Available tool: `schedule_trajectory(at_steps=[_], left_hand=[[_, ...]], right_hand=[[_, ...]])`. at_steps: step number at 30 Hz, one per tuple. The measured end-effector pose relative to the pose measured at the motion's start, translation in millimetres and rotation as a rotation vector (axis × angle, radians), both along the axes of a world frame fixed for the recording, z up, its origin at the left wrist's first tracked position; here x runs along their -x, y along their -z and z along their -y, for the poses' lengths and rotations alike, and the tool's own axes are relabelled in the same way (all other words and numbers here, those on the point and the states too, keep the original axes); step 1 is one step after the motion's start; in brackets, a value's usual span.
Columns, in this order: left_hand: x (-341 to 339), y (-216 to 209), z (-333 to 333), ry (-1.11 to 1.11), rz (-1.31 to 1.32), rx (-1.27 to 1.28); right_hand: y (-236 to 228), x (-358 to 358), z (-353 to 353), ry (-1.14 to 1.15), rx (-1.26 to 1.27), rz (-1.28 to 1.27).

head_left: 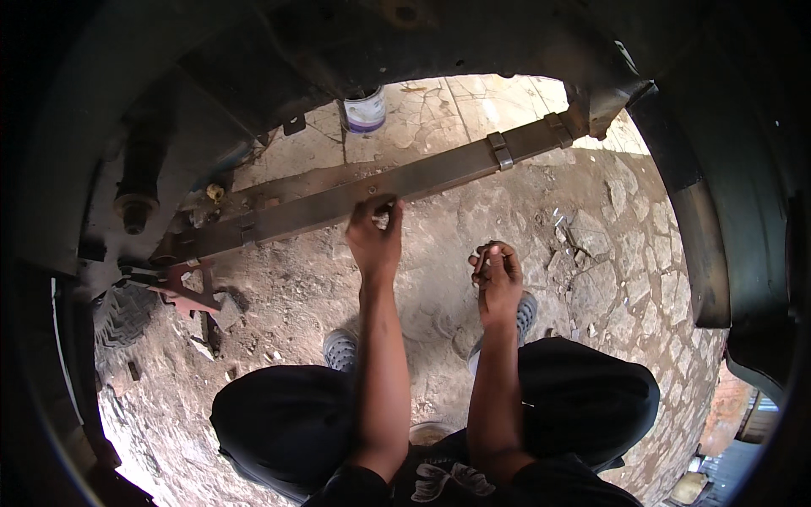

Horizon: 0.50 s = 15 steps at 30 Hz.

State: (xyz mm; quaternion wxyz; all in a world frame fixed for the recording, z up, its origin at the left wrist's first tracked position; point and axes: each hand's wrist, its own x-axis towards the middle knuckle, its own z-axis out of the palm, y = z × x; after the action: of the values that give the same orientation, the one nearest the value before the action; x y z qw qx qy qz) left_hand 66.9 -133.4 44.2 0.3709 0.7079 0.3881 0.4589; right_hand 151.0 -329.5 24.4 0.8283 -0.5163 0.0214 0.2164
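Observation:
A long, rusty leaf spring (pixel 338 203) runs slantwise across the view, with metal clips around it and a small round bolt head (pixel 372 190) at its middle. My left hand (pixel 378 241) is raised to the spring's near side, just below that bolt head. Its thumb and forefinger curl together in a pinch; anything between them is hidden. Lower and to the right, my right hand (pixel 500 283) is closed on a small dark metal piece (pixel 483 260), whose exact kind is unclear. That hand is apart from the spring.
Dark vehicle bodywork (pixel 710 211) arches overhead and down both sides. A red jack stand (pixel 187 291) stands at the left beside a tyre (pixel 122 317). Beyond the spring sits a paint can (pixel 365 111). Loose stones and rubble (pixel 583 245) lie on the rough ground.

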Motion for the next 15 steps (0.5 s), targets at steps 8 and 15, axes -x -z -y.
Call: schedule_trajectory(at_steps=[8,15], left_hand=[[-24,12,-112,-0.161,-0.47,-0.248],[-39,15,-102,-0.008,-0.925,-0.072]], right_hand=[[2,8,-11,-0.227,0.223,-0.137],[-5,0,-19,-0.207,0.451,0.206]])
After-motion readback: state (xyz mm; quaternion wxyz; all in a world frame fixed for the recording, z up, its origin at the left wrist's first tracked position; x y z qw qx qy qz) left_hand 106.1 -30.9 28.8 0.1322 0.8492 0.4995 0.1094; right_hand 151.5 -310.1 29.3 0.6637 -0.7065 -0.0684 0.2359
